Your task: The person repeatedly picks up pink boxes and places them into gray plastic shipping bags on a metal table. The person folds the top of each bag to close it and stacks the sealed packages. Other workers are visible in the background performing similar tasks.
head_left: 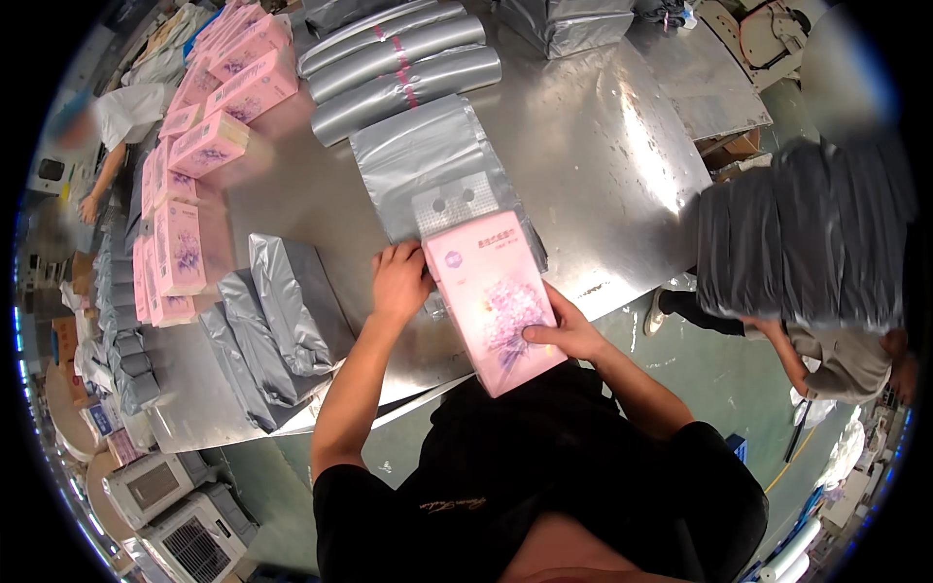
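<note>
Two bare hands are at one pink pack (505, 316), right in front of the person in the black shirt (544, 471); from over the head, looking down, I see it printed with a purple bouquet and slanting across the near edge of the steel desk (593, 175), its lower end close to the shirt. The right hand (571, 335) has its grip pinched on the pack, thumb pressed on the printed face, fingers going out of sight at the right edge; the left hand (400, 282) sits at the upper left edge with bent fingers, and whether its grip closes on anything I cannot tell.

Just beyond the pack's top end, a dotted strip (454, 202) with two round holes lies over a flat grey bag (420, 146); farther back are grey rolls (428, 87), side by side, pink marks across them. Toward the left, more pink packs (179, 250) stand and lie in a long row; nearer, grey parcels (296, 306) lean together at the desk's front. On the right, a co-worker (841, 364) carries a big grey load (797, 243); at far left, another co-worker (131, 109) has an arm lowered beside the row.
</note>
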Action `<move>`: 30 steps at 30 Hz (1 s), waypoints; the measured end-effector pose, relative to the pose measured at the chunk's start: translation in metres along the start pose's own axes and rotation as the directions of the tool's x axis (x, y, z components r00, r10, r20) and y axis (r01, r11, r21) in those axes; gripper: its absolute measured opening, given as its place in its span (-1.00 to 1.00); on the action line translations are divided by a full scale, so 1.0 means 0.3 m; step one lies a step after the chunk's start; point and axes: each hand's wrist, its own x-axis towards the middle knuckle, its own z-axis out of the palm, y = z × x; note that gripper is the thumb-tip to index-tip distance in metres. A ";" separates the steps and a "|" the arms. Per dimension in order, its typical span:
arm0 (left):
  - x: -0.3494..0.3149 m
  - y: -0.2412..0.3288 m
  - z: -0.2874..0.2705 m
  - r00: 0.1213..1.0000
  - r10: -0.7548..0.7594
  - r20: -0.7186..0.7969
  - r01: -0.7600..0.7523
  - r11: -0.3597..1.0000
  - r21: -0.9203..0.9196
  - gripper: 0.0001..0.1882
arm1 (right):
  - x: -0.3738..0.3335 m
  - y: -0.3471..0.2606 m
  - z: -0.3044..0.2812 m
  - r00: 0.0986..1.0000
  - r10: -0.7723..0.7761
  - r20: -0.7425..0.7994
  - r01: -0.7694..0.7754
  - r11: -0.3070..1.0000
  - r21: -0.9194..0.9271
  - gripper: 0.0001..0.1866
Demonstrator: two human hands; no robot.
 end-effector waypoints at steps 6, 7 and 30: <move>0.036 -0.046 0.002 0.982 -0.156 0.110 0.174 0.970 -0.172 -0.89 | -0.007 0.080 0.021 0.999 -0.040 -0.002 0.039 0.988 -0.152 0.03; 0.041 -0.054 -0.002 0.976 -0.174 0.133 0.199 0.958 -0.208 -0.89 | -0.017 0.072 0.023 0.998 -0.064 -0.009 0.061 0.983 -0.174 0.03; 0.050 0.069 -0.095 0.945 -0.300 -0.133 0.210 0.863 -0.460 -0.84 | 0.493 -0.171 -0.093 0.759 -0.533 0.375 0.226 -0.324 -0.919 -0.80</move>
